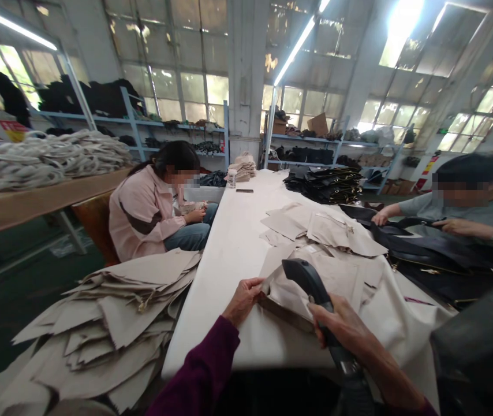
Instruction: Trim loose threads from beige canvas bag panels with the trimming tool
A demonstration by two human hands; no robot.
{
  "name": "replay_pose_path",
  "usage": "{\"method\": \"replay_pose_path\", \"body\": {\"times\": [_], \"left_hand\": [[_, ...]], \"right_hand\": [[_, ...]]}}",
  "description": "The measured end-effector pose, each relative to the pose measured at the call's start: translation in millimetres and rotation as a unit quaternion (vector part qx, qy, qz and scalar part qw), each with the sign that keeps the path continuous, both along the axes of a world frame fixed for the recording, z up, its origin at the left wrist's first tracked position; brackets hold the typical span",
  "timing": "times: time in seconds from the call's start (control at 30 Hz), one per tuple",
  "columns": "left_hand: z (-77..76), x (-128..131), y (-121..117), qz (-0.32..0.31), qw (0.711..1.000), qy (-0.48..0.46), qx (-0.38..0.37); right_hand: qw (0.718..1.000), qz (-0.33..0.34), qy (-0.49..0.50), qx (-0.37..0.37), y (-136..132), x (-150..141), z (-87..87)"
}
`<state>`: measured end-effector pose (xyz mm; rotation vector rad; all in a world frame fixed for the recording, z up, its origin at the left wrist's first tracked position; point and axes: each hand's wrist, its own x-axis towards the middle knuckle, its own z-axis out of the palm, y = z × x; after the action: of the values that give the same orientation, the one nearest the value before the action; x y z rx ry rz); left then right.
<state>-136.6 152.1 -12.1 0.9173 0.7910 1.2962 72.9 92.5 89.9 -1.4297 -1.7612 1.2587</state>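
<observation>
My left hand (245, 300) pinches the corner of a beige fabric panel (287, 292) at the near part of the white table (203, 312). My right hand (342, 323) is wrapped round the handle of a black handheld tool with a curved head (305, 277); its exact kind is unclear. The tool's head is above the panel, and I cannot tell whether they touch. A darker strip (287, 312) runs along the panel's near edge. Just beyond lie more beige panels (342, 231) in a loose, overlapping heap, some with small metal fittings.
Beige pieces (138, 323) form a large pile at the left. A person in a pink jacket (138, 214) sits beyond it. Another person's hands (463, 226) hold black bags (437, 254) at the right. Farther back are a black stack (324, 184) and a phone-like object (245, 190).
</observation>
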Motion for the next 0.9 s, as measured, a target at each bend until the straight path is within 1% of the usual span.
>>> {"method": "replay_pose_path", "body": {"times": [0.1,0.17,0.23,0.33,0.43,0.53,0.6,0.67,0.73,0.77,0.83,0.9], "left_hand": [[-6.8,-1.0,2.0,0.017,1.0,0.003,-0.013],[-11.2,-1.9,3.1,0.027,0.999,0.003,-0.019],[-13.6,-2.7,2.9,0.034,0.999,0.004,-0.022],[-12.9,-2.7,0.4,0.036,0.999,0.008,-0.021],[-9.0,-1.6,-3.2,0.029,0.999,0.016,-0.012],[-4.3,-0.4,-5.9,0.017,0.999,0.027,-0.006],[-1.5,-0.1,-7.4,0.016,0.999,0.035,-0.009],[-0.5,0.1,-10.0,0.024,0.999,0.044,-0.017],[-2.6,0.4,-15.0,0.05,0.997,0.053,-0.031],[-4.9,0.6,-18.5,0.073,0.995,0.059,-0.04],[-11.0,0.6,-26.7,0.134,0.986,0.073,-0.062],[-16.3,-0.4,-33.8,0.187,0.974,0.093,-0.082]], "right_hand": [[1.0,0.004,-0.014,-0.003,-15.4,22.2,2.8],[1.0,0.017,-0.021,-0.012,-29.5,30.8,0.4],[0.999,0.031,-0.023,-0.028,-42.3,32.7,-4.8],[0.998,0.029,-0.027,-0.044,-53.5,25.9,-13.7],[0.999,0.028,-0.027,-0.037,-52.7,14.4,-20.4],[0.998,0.04,-0.026,-0.03,-43.0,3.9,-25.0],[0.998,0.041,-0.023,-0.028,-35.7,0.2,-25.9],[0.999,0.027,-0.02,-0.024,-30.5,1.0,-23.1],[1.0,0.006,-0.02,-0.016,-28.9,7.2,-16.5],[1.0,-0.002,-0.023,-0.012,-29.4,12.0,-12.5],[0.999,-0.012,-0.033,-0.011,-32.5,23.4,-5.6],[0.999,-0.016,-0.041,-0.018,-37.4,34.8,-3.2]]}}
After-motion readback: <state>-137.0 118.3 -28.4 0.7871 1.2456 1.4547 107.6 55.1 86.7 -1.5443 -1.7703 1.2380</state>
